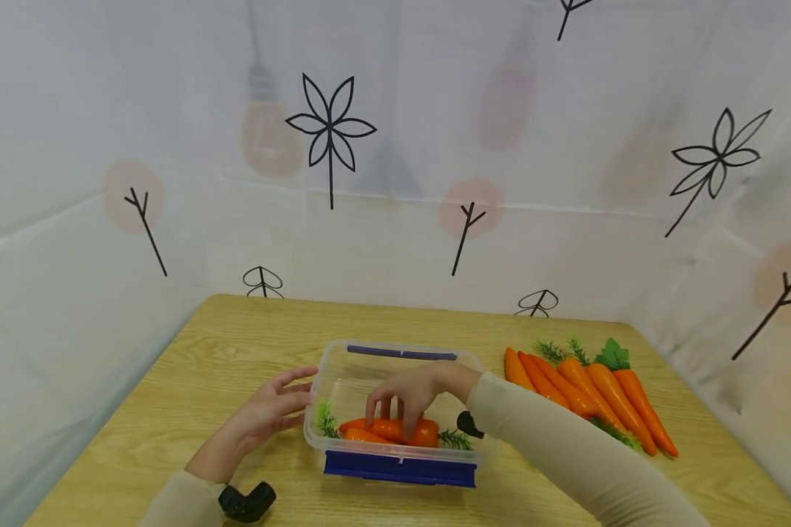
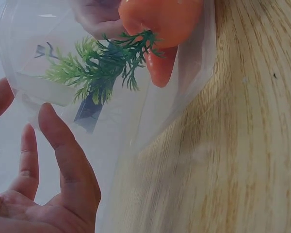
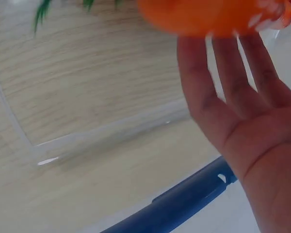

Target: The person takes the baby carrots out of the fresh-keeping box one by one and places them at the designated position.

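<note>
A clear plastic food container (image 1: 349, 384) with blue side clips (image 1: 400, 468) stands lidless on the table. Two orange carrots with green tops lie along its near side. My right hand (image 1: 417, 391) reaches inside from above and grips the upper carrot (image 1: 428, 433), its fingers on the far side; the other carrot (image 1: 364, 435) lies beneath and in front. In the right wrist view the fingertips disappear behind the held carrot (image 3: 199, 17). My left hand (image 1: 273, 411) rests its loosely extended fingers against the container's left wall. Leafy greens (image 2: 102, 63) show through that wall in the left wrist view.
Right of the container, several carrots (image 1: 583, 395) lie side by side in a slanted row on the wooden table (image 1: 237, 351), some with leafy tops. A white patterned curtain (image 1: 395, 241) encloses the back and sides. My right forearm crosses over the container's right side.
</note>
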Demonstrator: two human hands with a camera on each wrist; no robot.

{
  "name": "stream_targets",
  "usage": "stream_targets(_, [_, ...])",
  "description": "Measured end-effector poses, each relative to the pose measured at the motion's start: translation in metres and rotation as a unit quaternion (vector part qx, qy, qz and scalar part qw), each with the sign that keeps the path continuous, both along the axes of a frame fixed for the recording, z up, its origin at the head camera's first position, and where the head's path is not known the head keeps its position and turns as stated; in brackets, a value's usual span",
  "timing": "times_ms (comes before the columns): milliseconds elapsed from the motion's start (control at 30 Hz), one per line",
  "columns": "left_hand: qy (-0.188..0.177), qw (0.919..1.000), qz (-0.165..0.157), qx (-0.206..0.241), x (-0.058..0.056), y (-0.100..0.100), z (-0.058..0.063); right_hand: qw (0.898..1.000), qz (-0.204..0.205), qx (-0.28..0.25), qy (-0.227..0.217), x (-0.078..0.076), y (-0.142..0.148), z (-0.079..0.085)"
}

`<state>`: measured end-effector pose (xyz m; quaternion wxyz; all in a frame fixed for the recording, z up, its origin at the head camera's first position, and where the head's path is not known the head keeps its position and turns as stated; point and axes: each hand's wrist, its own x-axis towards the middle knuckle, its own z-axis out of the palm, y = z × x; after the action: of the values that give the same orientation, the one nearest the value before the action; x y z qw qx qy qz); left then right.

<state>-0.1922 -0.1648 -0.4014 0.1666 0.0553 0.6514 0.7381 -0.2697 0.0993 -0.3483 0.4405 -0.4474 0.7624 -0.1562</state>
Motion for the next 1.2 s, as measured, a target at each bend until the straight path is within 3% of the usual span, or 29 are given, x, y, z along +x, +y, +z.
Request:
stream_targets(233, [0.0, 1.0, 0.0, -0.001, 0.001, 0.0, 0.001, 0.991, -0.071, 0.003, 0.112, -0.006, 0.006, 0.001])
stream_targets(333, [-0.002, 1.0, -0.001, 0.001, 0.0, 0.0, 0.0, 0.989, -0.082, 0.026, 0.117, -0.009, 0.01, 0.001])
stream_targets(500, [-0.001, 1.0, -0.002, 0.003, 0.0, 0.0, 0.0, 0.991, -0.089, 0.049, 0.084, -0.011, 0.013, 0.0])
stream_targets(667, [-0.001, 1.0, -0.004, 0.001, 0.0, -0.001, 0.001, 0.99, -0.092, 0.014, 0.108, -0.009, 0.013, 0.008])
stream_targets(900, [-0.002, 1.0, 0.003, -0.002, -0.001, 0.0, 0.0, 0.985, -0.11, -0.056, 0.124, -0.001, 0.022, 0.032])
stream_targets(1033, [-0.002, 0.9999, 0.007, -0.008, -0.001, 0.001, -0.001, 0.975, -0.109, -0.103, 0.163, 0.006, 0.031, 0.046])
stream_targets(1200, [0.0, 0.9999, 0.009, -0.011, 0.0, 0.002, -0.001, 0.959, -0.143, -0.149, 0.193, 0.016, 0.046, 0.057])
